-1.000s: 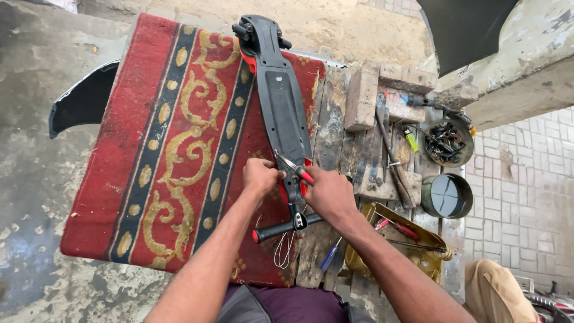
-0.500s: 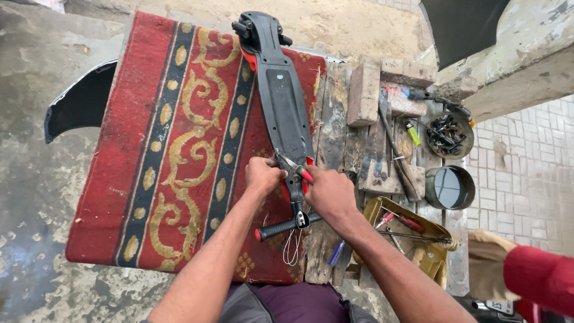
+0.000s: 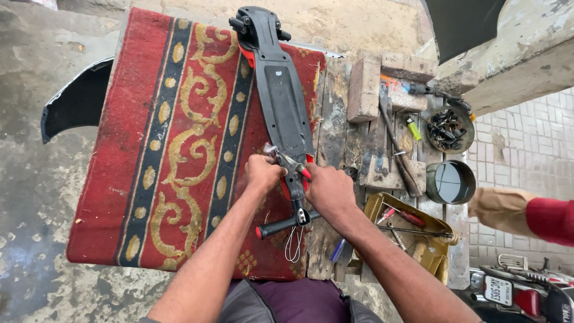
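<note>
Basically unchanged from a second ago: left hand (image 3: 263, 174) and right hand (image 3: 327, 190) stay curled tight on the black scooter (image 3: 281, 101) stem, probably pinching a small wire. Scooter lies on the red rug (image 3: 173, 149) over the counter (image 3: 335, 119).

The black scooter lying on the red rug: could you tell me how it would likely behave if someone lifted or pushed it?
The scooter looks stiff: a long, rigid deck. Lying flat on the red rug, it would probably drag rather than slide or roll. Its handlebar sticks out sideways near both hands, left hand and right hand, so lifting may feel unbalanced.
</note>
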